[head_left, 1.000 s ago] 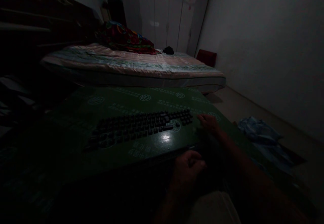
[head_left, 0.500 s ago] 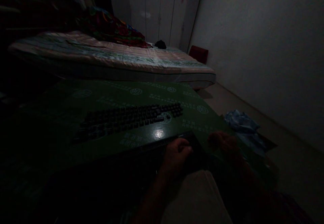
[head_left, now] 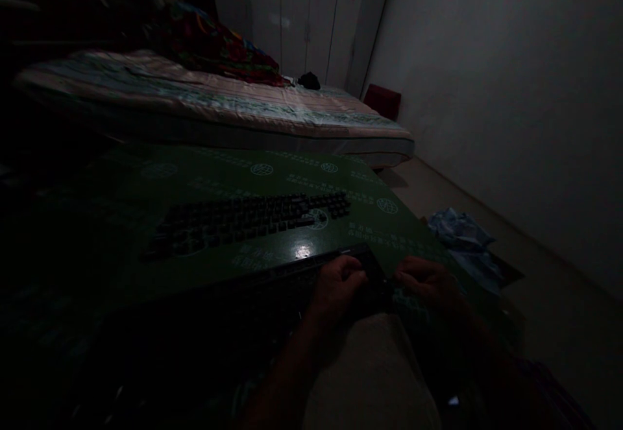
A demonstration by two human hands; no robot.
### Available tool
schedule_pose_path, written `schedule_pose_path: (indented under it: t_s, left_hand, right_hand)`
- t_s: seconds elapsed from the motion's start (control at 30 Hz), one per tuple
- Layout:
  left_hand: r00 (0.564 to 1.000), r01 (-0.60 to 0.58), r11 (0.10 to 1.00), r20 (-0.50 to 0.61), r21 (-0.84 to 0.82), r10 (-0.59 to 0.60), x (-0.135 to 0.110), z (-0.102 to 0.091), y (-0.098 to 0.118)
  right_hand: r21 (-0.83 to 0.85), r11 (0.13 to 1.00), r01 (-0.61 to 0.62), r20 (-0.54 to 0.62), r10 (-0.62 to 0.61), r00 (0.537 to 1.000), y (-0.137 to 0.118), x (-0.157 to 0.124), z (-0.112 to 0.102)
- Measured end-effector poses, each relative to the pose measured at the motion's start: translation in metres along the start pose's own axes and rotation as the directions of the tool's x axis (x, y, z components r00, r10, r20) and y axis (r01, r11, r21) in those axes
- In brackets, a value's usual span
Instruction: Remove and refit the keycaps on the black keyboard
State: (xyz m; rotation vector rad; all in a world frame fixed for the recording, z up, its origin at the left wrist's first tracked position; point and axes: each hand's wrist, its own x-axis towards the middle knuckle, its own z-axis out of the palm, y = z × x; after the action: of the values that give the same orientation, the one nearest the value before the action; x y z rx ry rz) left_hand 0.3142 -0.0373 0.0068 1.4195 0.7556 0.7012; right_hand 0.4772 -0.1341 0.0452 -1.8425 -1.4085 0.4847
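The room is very dark. A set of black keycaps [head_left: 243, 219] lies in keyboard rows on the green table cover [head_left: 272, 177]. A dark keyboard body [head_left: 292, 274] lies along the near table edge. My left hand [head_left: 337, 286] rests on its right end with the fingers curled over it. My right hand [head_left: 424, 281] is just right of that end, fingers drawn together in a pinch towards the keyboard's corner. What they pinch is too dark to make out.
A bed [head_left: 219, 109] with a crumpled colourful blanket [head_left: 214, 47] stands behind the table. Pale blue cloth [head_left: 460, 232] lies on the floor to the right. A red box [head_left: 383, 100] sits by the white wall, with wardrobe doors [head_left: 302, 15] beyond.
My right hand has come back from the right end of the keycap rows to the near table edge, beside my left hand. My left hand has moved up onto the keyboard body.
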Motion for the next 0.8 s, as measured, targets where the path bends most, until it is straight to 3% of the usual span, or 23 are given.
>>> schedule_pose_path:
  t_s: [0.43,0.67,0.8]
  left_hand:
    - [0.999,0.001,1.000,0.041,-0.015,0.000,0.000,0.001,0.000]
    - [0.998,-0.060,0.994,0.026,0.088,0.058,0.003,0.002,-0.006]
    - [0.995,-0.097,0.986,0.040,0.133,0.092,0.003,0.002,-0.009]
  right_hand:
    - [-0.131,0.991,-0.022,0.081,0.033,0.996,-0.001,0.010,0.013]
    - [0.049,0.979,-0.196,0.099,0.191,0.977,0.003,0.015,0.018]
    - [-0.010,0.995,-0.098,0.064,0.098,0.993,0.005,0.013,0.021]
